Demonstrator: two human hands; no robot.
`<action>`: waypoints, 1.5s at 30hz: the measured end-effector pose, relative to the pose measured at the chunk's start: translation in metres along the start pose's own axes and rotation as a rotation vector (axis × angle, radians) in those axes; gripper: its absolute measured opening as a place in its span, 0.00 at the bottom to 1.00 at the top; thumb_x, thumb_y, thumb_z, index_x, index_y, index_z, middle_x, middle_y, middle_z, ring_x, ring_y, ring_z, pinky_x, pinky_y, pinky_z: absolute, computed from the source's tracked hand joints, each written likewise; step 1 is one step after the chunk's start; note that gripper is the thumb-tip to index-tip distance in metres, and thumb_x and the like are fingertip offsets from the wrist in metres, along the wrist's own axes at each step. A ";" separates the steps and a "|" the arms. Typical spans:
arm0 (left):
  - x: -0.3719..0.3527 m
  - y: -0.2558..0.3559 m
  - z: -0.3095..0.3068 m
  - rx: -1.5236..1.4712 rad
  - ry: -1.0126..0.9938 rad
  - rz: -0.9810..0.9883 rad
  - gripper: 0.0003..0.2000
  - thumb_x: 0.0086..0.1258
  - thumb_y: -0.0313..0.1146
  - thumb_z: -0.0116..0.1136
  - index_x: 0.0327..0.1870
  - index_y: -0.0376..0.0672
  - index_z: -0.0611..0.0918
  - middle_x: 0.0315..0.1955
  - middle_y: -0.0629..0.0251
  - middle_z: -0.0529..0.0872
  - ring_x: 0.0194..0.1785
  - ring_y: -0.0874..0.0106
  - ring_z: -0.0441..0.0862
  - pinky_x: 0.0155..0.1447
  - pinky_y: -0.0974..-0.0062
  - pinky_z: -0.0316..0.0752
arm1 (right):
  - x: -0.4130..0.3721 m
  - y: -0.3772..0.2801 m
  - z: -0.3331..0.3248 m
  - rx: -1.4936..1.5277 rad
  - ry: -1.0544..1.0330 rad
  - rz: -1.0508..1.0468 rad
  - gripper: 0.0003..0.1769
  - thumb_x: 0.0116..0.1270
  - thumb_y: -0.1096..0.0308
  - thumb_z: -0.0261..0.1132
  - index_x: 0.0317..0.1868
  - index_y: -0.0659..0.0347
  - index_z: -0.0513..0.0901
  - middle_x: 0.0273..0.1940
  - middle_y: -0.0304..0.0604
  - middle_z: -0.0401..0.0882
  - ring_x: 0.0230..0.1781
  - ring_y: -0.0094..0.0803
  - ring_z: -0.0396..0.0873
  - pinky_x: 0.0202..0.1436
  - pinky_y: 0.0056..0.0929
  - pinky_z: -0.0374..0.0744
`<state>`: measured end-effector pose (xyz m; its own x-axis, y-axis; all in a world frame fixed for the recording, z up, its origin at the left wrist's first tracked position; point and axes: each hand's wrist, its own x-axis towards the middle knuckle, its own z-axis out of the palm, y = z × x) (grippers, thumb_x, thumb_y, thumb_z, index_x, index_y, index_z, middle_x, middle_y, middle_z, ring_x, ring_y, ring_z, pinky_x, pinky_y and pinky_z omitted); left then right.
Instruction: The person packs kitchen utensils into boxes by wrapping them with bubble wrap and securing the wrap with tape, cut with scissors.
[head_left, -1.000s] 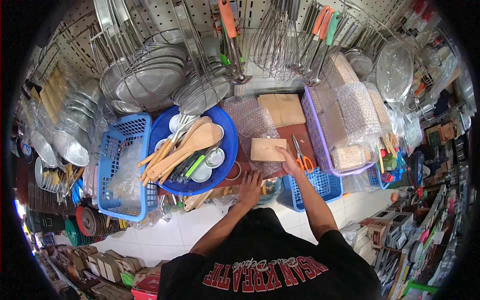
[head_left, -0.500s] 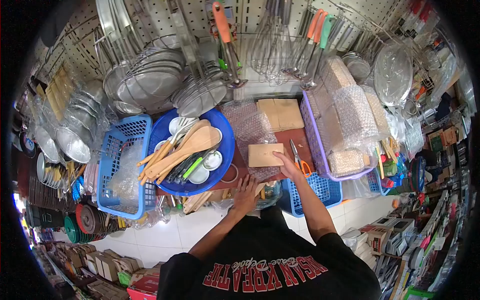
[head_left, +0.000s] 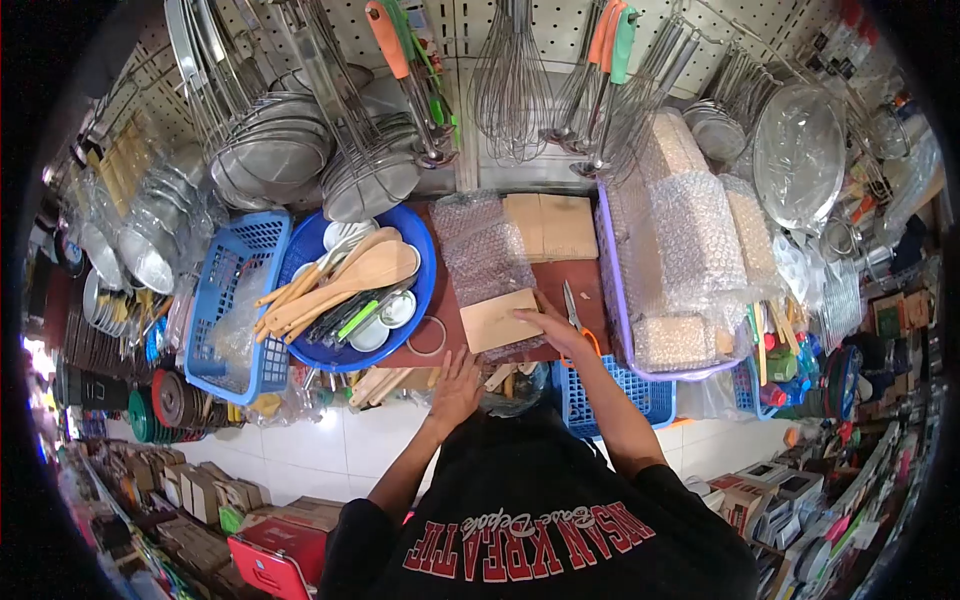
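Head view: nearest us, our black shirt [head_left: 540, 490] fills the foreground, with white floor tiles [head_left: 310, 455] showing beside it. Our hands are apart: the left hand [head_left: 457, 385], fingers spread and gripping nothing, lies at the front edge of the bench [head_left: 583, 272], whether touching we cannot tell; the right hand [head_left: 553, 327] is clamped on a tan card piece [head_left: 492, 322] over bubble wrap [head_left: 483, 245]. Orange-handled scissors [head_left: 571, 305] lie just to its right on the red-brown surface. We see a blue basin [head_left: 428, 265] of wooden spatulas [head_left: 350, 285] leftward, a packed purple basket [head_left: 612, 290] rightward. Farther back lies a tan stack [head_left: 553, 225], below a perforated wall [head_left: 552, 40] hung with whisks [head_left: 510, 105] and strainers [head_left: 270, 160].
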<state>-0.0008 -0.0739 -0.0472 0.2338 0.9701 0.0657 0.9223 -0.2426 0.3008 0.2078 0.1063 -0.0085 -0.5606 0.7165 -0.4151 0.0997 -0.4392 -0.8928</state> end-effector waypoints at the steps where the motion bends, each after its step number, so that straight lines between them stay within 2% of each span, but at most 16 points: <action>1: 0.000 0.000 0.001 0.017 0.013 0.002 0.31 0.66 0.41 0.63 0.68 0.35 0.72 0.72 0.51 0.67 0.79 0.52 0.56 0.82 0.49 0.43 | 0.003 0.002 -0.004 -0.038 0.000 0.002 0.63 0.59 0.44 0.74 0.80 0.66 0.47 0.75 0.53 0.61 0.76 0.39 0.60 0.77 0.33 0.59; 2: -0.003 0.000 0.003 0.033 0.024 0.003 0.31 0.67 0.41 0.63 0.68 0.35 0.72 0.72 0.51 0.67 0.79 0.52 0.56 0.82 0.49 0.43 | 0.004 0.005 -0.007 -0.076 0.001 0.005 0.62 0.59 0.44 0.74 0.80 0.66 0.47 0.75 0.53 0.61 0.76 0.39 0.61 0.77 0.33 0.60; 5: -0.005 0.002 0.003 0.024 0.048 -0.020 0.31 0.68 0.41 0.62 0.70 0.36 0.71 0.72 0.52 0.67 0.80 0.53 0.55 0.83 0.49 0.42 | 0.011 0.019 -0.018 -0.030 0.033 0.035 0.48 0.66 0.52 0.71 0.78 0.60 0.56 0.70 0.45 0.67 0.73 0.34 0.64 0.74 0.34 0.64; 8: -0.004 0.008 0.000 0.004 0.048 -0.060 0.32 0.68 0.41 0.62 0.70 0.36 0.70 0.73 0.53 0.67 0.80 0.54 0.53 0.83 0.49 0.41 | 0.005 0.016 -0.020 0.007 0.008 0.052 0.46 0.67 0.52 0.70 0.77 0.60 0.57 0.70 0.45 0.67 0.72 0.34 0.66 0.73 0.34 0.66; 11: -0.003 0.009 -0.001 -0.035 0.028 -0.079 0.31 0.69 0.41 0.60 0.71 0.36 0.70 0.73 0.49 0.65 0.80 0.52 0.52 0.83 0.47 0.39 | 0.000 0.011 -0.023 -0.029 0.002 0.041 0.43 0.68 0.54 0.69 0.77 0.61 0.59 0.70 0.45 0.68 0.72 0.34 0.66 0.73 0.33 0.65; 14: -0.002 0.010 -0.005 -0.022 0.023 -0.100 0.31 0.68 0.39 0.61 0.71 0.38 0.70 0.73 0.55 0.66 0.81 0.56 0.53 0.83 0.50 0.40 | 0.007 0.023 -0.028 -0.020 -0.038 0.010 0.59 0.60 0.44 0.73 0.79 0.69 0.53 0.72 0.54 0.65 0.73 0.41 0.65 0.74 0.34 0.64; 20: -0.005 0.005 -0.002 -0.011 0.033 -0.099 0.30 0.68 0.39 0.60 0.71 0.40 0.70 0.73 0.57 0.67 0.81 0.57 0.54 0.83 0.50 0.39 | 0.003 0.021 -0.021 -0.016 -0.034 -0.035 0.54 0.61 0.45 0.73 0.77 0.69 0.58 0.70 0.53 0.69 0.71 0.39 0.68 0.73 0.33 0.65; 23: -0.005 0.003 -0.004 -0.013 0.024 -0.089 0.30 0.68 0.39 0.60 0.71 0.41 0.71 0.73 0.57 0.67 0.80 0.57 0.54 0.83 0.50 0.39 | -0.014 -0.009 -0.010 -0.146 0.032 0.005 0.42 0.65 0.53 0.72 0.73 0.66 0.67 0.66 0.49 0.74 0.67 0.34 0.71 0.72 0.30 0.67; 26: -0.006 0.003 -0.004 0.011 0.030 -0.081 0.30 0.68 0.39 0.61 0.70 0.41 0.71 0.73 0.57 0.67 0.80 0.57 0.55 0.83 0.50 0.40 | -0.009 0.002 -0.015 -0.186 0.076 -0.008 0.41 0.63 0.52 0.75 0.70 0.65 0.72 0.63 0.48 0.78 0.64 0.33 0.75 0.69 0.29 0.70; 32: -0.005 0.000 0.000 -0.020 0.067 -0.055 0.30 0.67 0.39 0.61 0.70 0.41 0.72 0.72 0.56 0.69 0.80 0.56 0.55 0.82 0.49 0.41 | -0.024 -0.019 -0.006 -0.371 0.224 0.027 0.39 0.60 0.49 0.77 0.67 0.62 0.77 0.59 0.47 0.82 0.59 0.30 0.79 0.64 0.30 0.75; 35: -0.001 0.003 -0.005 -0.135 0.139 -0.085 0.26 0.68 0.39 0.62 0.65 0.41 0.76 0.68 0.56 0.73 0.78 0.55 0.59 0.82 0.49 0.43 | -0.027 -0.021 -0.002 -0.398 0.245 -0.007 0.40 0.58 0.49 0.78 0.65 0.63 0.78 0.58 0.49 0.82 0.58 0.34 0.79 0.63 0.32 0.76; 38: 0.005 -0.002 0.006 -0.142 0.206 -0.109 0.18 0.67 0.38 0.63 0.56 0.42 0.83 0.59 0.58 0.80 0.72 0.55 0.67 0.77 0.50 0.53 | -0.028 -0.017 0.000 -0.712 0.452 -0.192 0.39 0.55 0.50 0.80 0.63 0.63 0.80 0.53 0.50 0.82 0.56 0.39 0.80 0.62 0.35 0.76; 41: 0.013 -0.001 -0.002 -0.181 0.299 -0.122 0.11 0.65 0.37 0.64 0.44 0.44 0.88 0.48 0.63 0.82 0.63 0.59 0.73 0.66 0.54 0.62 | -0.035 -0.022 0.014 -0.692 0.576 -0.495 0.31 0.55 0.54 0.80 0.55 0.63 0.84 0.49 0.49 0.80 0.55 0.45 0.78 0.61 0.38 0.76; 45: 0.017 -0.005 -0.001 -0.167 0.348 -0.083 0.07 0.64 0.36 0.65 0.39 0.46 0.88 0.41 0.67 0.82 0.55 0.61 0.74 0.57 0.58 0.64 | -0.031 -0.004 0.008 -0.973 0.533 -0.756 0.24 0.56 0.60 0.78 0.50 0.61 0.85 0.51 0.48 0.79 0.54 0.44 0.77 0.57 0.40 0.77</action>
<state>-0.0018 -0.0566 -0.0463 0.0159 0.9387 0.3444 0.8644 -0.1861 0.4671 0.2177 0.0814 0.0093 -0.3727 0.8308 0.4133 0.5748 0.5564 -0.6001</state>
